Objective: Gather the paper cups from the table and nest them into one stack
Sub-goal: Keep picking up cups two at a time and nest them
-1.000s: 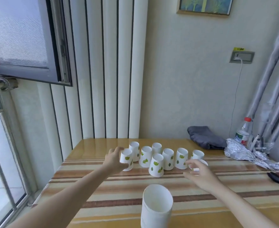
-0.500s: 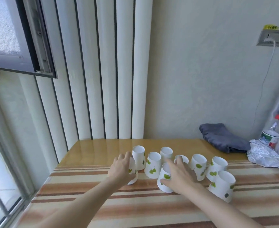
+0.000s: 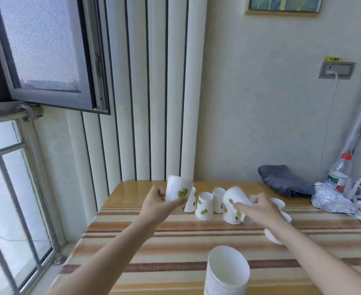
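White paper cups with green leaf prints stand upside down in a cluster on the striped table (image 3: pixel 175 248). My left hand (image 3: pixel 157 204) is shut on one cup (image 3: pixel 177 189), lifted and tilted above the table at the cluster's left. My right hand (image 3: pixel 260 209) is shut on another cup (image 3: pixel 234 198), lifted and tipped over the middle of the cluster. Between them two cups (image 3: pixel 205 206) (image 3: pixel 191 200) stand on the table, with one more (image 3: pixel 217 199) behind. Further cups on the right are partly hidden by my right arm. A stack of cups (image 3: pixel 226 271) stands near the front edge.
A folded grey cloth (image 3: pixel 283 183) lies at the back right. Crumpled foil (image 3: pixel 334 201) and a plastic bottle (image 3: pixel 339 173) sit at the far right. An open window frame (image 3: pixel 47 60) hangs over the left side; a wall with vertical panels stands behind the table.
Both hands have lifted their cups off the table. The left cup rose and tilted; the right cup came up and tipped sideways. The camera view shifted back, showing the front stack again.
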A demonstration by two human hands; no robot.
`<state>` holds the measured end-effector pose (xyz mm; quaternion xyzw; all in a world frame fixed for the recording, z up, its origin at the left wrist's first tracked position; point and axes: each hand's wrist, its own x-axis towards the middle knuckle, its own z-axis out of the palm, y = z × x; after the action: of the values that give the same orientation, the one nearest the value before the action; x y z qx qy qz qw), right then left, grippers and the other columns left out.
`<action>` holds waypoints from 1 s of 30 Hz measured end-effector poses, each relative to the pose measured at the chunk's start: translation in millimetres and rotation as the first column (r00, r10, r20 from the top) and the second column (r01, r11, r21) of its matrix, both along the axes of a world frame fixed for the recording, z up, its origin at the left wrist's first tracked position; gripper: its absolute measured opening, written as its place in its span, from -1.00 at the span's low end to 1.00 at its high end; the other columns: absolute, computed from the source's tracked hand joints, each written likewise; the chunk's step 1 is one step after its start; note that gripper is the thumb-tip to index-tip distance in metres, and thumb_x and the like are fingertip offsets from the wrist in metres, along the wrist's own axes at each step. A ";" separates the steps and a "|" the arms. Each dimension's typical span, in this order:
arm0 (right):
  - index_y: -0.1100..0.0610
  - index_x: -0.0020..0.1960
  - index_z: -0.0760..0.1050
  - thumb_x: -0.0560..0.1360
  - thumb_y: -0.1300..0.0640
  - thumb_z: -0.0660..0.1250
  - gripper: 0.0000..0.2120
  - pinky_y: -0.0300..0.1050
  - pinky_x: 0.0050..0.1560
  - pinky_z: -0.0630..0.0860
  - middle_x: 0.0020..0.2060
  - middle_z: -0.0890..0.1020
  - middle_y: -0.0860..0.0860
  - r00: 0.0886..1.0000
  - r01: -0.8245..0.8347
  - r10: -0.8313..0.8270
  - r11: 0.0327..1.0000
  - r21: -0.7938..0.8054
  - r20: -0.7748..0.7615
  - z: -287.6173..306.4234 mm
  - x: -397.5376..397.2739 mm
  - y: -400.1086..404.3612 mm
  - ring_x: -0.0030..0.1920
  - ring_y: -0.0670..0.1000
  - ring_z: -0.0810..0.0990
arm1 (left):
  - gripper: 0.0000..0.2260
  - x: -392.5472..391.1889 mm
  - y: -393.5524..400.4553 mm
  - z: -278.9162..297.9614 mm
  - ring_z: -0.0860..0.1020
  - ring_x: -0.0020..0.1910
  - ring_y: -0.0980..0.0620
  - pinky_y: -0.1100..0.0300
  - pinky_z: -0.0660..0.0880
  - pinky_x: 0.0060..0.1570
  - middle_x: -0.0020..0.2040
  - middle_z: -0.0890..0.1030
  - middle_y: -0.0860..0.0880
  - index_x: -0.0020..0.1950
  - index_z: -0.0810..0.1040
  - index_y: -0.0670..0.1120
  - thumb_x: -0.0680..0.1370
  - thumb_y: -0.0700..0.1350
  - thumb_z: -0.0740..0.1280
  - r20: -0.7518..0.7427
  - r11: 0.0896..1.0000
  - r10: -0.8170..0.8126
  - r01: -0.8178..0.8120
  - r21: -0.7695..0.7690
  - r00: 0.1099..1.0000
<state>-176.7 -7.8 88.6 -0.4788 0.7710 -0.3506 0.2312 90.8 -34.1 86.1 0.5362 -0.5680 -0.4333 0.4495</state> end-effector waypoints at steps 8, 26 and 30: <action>0.15 0.02 0.43 0.19 -0.16 0.51 -0.43 0.06 0.08 0.56 0.07 0.59 0.11 0.886 0.129 -0.025 0.972 -0.196 0.463 31.5 -21.6 106.7 0.02 0.07 0.62 | -0.38 -33.0 89.4 27.7 0.62 0.07 -0.12 -0.02 0.65 -0.01 0.11 0.57 -0.17 0.21 0.35 0.15 0.32 -0.20 0.59 -0.055 0.929 -0.338 0.324 -0.180 0.939; -0.08 0.32 0.32 0.33 0.17 0.56 -0.33 -0.26 -0.17 0.48 0.16 0.52 -0.11 0.930 -0.191 0.291 0.904 -0.382 0.223 33.6 14.3 159.4 0.05 -0.29 0.47 | -0.22 -36.4 129.0 -1.6 0.46 0.31 0.09 0.09 0.44 0.33 0.22 0.50 0.08 0.38 0.28 0.16 0.29 -0.06 0.62 0.233 0.870 -0.423 0.464 -0.165 0.876; -0.09 0.32 0.32 0.28 0.05 0.59 -0.29 -0.36 -0.12 0.52 0.16 0.52 -0.16 0.918 -0.292 0.372 0.868 -0.402 0.136 30.1 38.4 148.0 0.10 -0.24 0.50 | -0.37 -24.8 120.4 -0.4 0.53 0.21 0.17 0.40 0.53 0.00 0.24 0.51 0.02 0.36 0.34 0.08 0.39 -0.08 0.56 0.134 0.899 -0.394 0.411 -0.148 0.909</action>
<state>-138.3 140.2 118.7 -0.6004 0.5669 -0.4938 0.2724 66.0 86.3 85.7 0.3872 -0.7241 -0.4383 0.3656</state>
